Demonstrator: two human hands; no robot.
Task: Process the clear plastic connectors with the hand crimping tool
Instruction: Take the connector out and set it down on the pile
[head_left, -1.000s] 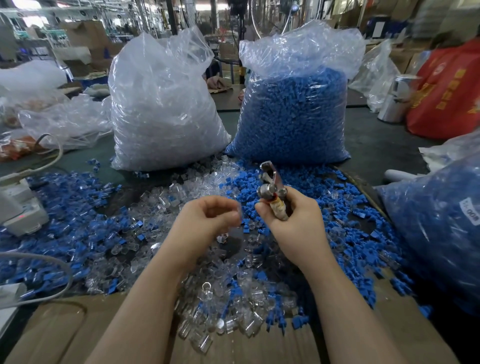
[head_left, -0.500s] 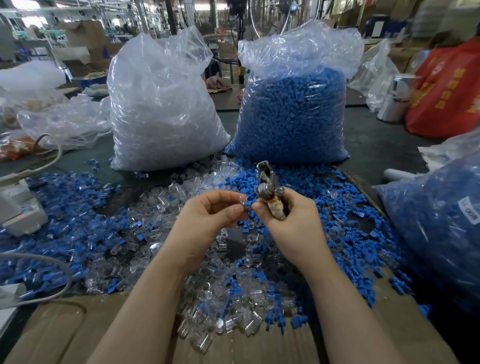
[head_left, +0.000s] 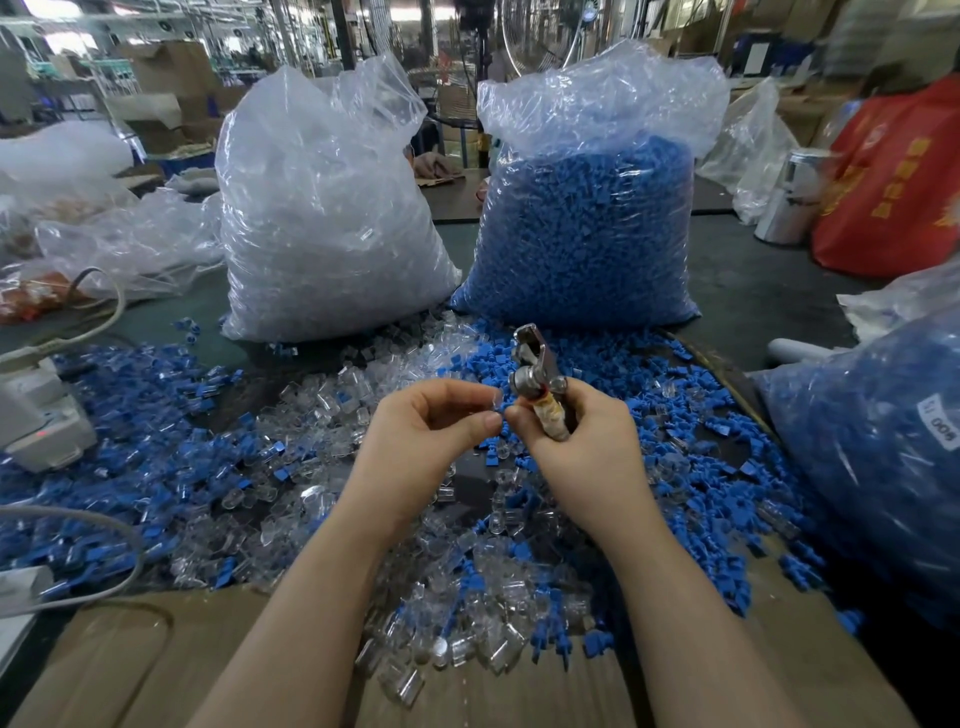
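My right hand (head_left: 582, 447) grips the hand crimping tool (head_left: 535, 374) by its taped handle, metal jaws pointing up and away from me. My left hand (head_left: 426, 436) pinches one clear plastic connector (head_left: 493, 402) between thumb and forefinger, right beside the tool's pivot and touching my right thumb. Both hands hover over a loose pile of clear connectors (head_left: 467, 613) mixed with blue plastic pieces (head_left: 649, 457) on the table.
A big bag of clear connectors (head_left: 322, 218) and a big bag of blue pieces (head_left: 587, 228) stand behind the pile. Another blue-filled bag (head_left: 878, 457) lies at right. A white device with cables (head_left: 41, 421) sits at left. Cardboard (head_left: 156, 665) covers the near edge.
My left hand has moved right and up, bringing the clear connector against the tool and my right thumb. The tool has barely shifted.
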